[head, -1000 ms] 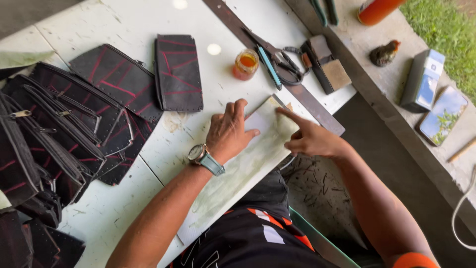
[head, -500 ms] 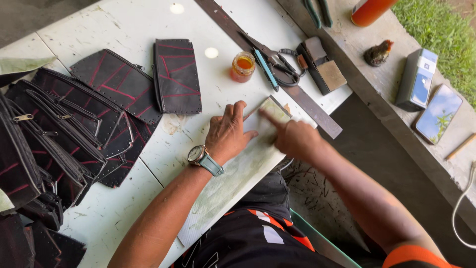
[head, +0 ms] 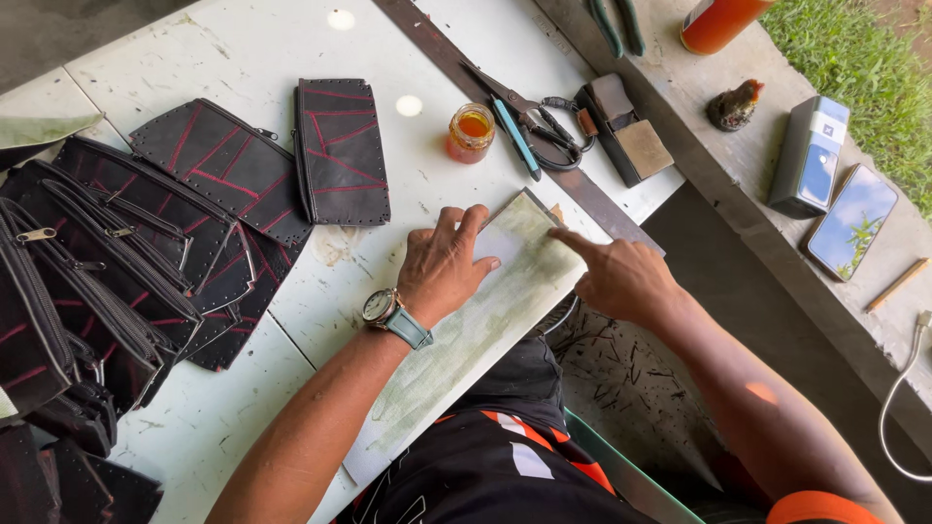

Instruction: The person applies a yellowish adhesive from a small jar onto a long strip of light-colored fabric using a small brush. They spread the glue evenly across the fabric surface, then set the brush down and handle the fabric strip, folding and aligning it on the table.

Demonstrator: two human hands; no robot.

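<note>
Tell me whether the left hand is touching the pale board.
Touching. The head view shows the left hand lying flat on the pale board, fingers spread on its surface.

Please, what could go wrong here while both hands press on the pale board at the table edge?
1. The pale board lies along the table edge; a hard push from the right hand might slide it off.
2. The small jar of orange liquid appears open and stands close to the left hand; a knock could spill it toward the black pouch with red stitching.
3. The scissors lie within reach, so a careless reach might meet the blades.
</note>
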